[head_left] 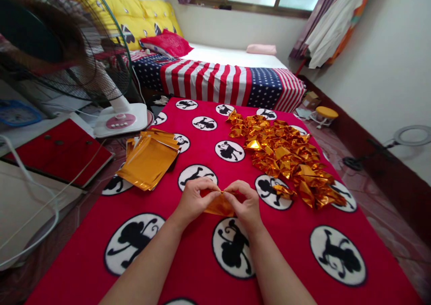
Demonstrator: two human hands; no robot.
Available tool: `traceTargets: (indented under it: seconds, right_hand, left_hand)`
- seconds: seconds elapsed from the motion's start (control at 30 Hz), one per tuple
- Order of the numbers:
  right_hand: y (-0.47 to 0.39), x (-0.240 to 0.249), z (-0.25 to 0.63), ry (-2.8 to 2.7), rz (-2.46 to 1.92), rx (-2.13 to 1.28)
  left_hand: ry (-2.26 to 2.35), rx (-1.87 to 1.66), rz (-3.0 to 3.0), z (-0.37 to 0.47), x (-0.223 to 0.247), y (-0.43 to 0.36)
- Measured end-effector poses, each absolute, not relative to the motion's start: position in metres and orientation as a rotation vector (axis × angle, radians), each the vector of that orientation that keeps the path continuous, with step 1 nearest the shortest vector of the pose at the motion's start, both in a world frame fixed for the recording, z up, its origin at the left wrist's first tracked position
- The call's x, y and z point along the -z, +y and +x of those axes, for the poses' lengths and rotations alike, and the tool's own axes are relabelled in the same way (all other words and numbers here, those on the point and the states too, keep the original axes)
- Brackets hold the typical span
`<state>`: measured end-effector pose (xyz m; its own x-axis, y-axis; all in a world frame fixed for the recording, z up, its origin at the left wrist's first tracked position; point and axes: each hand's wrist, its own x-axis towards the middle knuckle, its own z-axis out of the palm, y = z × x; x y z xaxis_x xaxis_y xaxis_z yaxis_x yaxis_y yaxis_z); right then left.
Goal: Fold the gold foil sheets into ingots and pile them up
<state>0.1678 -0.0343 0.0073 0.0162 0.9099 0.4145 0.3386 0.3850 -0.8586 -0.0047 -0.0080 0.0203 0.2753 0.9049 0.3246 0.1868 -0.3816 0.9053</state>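
Note:
Pinched along its upper edge, a sheet of gold foil paper (219,206) is between my two hands over the red cloth (188,269). My left hand (198,197) is closed on its left part, thumb against fingers. From the other side, my right hand (245,201) pinches it, and the two thumb tips nearly meet. Part of the sheet hangs below the fingers; its folds behind them are hidden. To the left lies a stack of flat gold foil sheets (150,159). A large pile of folded gold foil pieces (279,150) is at the right, with one small piece (283,191) nearest my right hand.
A standing fan (121,121) is at the left beside a red panel (57,150). Behind the cloth-covered surface is a bed with a flag-patterned cover (215,80). A yellow stool (326,113) and a ring light (412,135) stand on the right.

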Motion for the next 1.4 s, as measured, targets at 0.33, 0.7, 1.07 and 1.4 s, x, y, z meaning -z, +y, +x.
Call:
traceTargets:
  seconds: [0.33, 0.7, 1.07, 1.4]
  right_hand:
    - [-0.0356, -0.0074, 0.1712, -1.461, -1.159, -0.576]
    - [-0.0352, -0.0054, 0.1728, -1.418, -1.165, -0.593]
    - [-0.0367, -0.0068, 0.1715, -1.439, -1.171, -0.584]
    - [-0.0363, -0.0067, 0.1717, -1.425, -1.175, -0.574]
  left_hand:
    - [1.189, -1.216, 1.521, -0.0067, -0.0137, -0.0033]
    - [1.149, -1.27, 1.449, -0.0093, -0.0143, -0.0012]
    - [1.199, -1.217, 1.527, -0.0105, -0.0175, -0.0029]
    - [1.213, -1.245, 1.475, -0.0096, -0.012, -0.001]
